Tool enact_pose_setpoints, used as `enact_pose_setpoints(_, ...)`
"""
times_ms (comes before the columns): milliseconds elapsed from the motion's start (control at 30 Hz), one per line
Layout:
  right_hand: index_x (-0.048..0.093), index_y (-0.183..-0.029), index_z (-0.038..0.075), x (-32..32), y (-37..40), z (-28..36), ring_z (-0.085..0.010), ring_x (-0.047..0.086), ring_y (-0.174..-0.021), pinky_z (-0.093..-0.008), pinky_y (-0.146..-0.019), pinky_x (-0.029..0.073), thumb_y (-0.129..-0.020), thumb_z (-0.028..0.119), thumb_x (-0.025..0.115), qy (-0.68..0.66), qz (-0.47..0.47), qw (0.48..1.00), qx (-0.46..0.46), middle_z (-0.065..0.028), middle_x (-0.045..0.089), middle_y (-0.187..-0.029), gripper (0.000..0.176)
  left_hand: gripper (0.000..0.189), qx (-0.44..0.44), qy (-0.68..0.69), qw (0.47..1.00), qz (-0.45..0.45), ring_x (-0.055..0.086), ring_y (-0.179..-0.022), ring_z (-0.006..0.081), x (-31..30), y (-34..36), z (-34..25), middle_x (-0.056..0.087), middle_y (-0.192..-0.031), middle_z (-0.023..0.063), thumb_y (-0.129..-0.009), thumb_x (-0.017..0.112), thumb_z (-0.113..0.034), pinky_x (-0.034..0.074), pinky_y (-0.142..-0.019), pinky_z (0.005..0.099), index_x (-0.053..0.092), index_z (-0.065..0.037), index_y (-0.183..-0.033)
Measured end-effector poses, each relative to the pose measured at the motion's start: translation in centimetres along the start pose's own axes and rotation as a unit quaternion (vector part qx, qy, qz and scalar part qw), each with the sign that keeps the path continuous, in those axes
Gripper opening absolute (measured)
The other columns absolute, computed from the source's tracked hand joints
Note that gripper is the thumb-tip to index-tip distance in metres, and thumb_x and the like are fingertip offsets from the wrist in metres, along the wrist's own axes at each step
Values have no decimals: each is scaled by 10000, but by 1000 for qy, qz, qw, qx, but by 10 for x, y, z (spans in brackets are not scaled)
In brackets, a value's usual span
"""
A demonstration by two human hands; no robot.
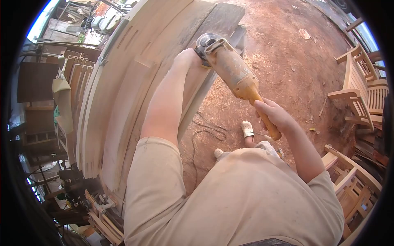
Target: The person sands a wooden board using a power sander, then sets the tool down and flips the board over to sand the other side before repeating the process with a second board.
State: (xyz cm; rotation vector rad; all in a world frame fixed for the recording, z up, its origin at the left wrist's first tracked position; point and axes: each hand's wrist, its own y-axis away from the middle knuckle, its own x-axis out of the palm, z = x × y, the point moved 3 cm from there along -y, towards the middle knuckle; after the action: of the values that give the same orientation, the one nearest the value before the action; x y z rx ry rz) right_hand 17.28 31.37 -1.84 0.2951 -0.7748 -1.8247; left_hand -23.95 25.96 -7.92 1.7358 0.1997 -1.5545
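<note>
A large, dusty angle grinder (pixel 232 67) with a yellow-brown body is held out at the edge of the wooden workpiece. My right hand (pixel 273 112) is wrapped round its long rear handle. Up at the tool's metal head, my left hand (pixel 188 58) grips the side; its fingers are mostly hidden behind the head. The disc is largely out of sight beneath the grinder. Under the head runs a long pale wooden board (pixel 197 84), lying beside darker planks (pixel 223 18) on the bench.
Wooden chairs stand at the right, one upper (pixel 355 78) and one lower (pixel 349 180). A cord (pixel 195 151) snakes over the reddish dirt floor (pixel 287 49) near my feet. A clamp (pixel 102 203) sits at lower left, and wooden parts (pixel 80 67) are stacked left of the bench.
</note>
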Motion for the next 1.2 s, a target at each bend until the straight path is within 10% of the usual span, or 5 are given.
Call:
enact_pose_setpoints(267,554,-1296,25,31,-20,-13,-143,577,-624,-317,-557,515,-1063,497,560,-23,7,1000,-3,-50,555,-957,527,325,-146,70,977,-141,709,-1229,271,-40,64,-15,758,-1272,127,-972,619,-277,541,-1036,437,774,-125,-1214)
enact_pose_setpoints(1000,532,-1248,75,335,23,-116,-150,602,-654,-309,-586,526,-1099,377,541,240,360,891,138,-38,561,-941,337,363,-545,262,793,-64,734,-1152,360,240,576,234,776,-1166,183,-970,611,-366,582,-970,485,787,-91,-1129)
enact_pose_setpoints(1200,494,-1450,56,422,22,-173,-196,655,-753,-344,-667,562,-1095,370,556,251,460,837,158,-75,576,-1016,478,338,-641,245,726,-38,685,-1249,363,304,684,280,735,-1291,169,-942,677,-286,531,-1046,523,748,-123,-1229)
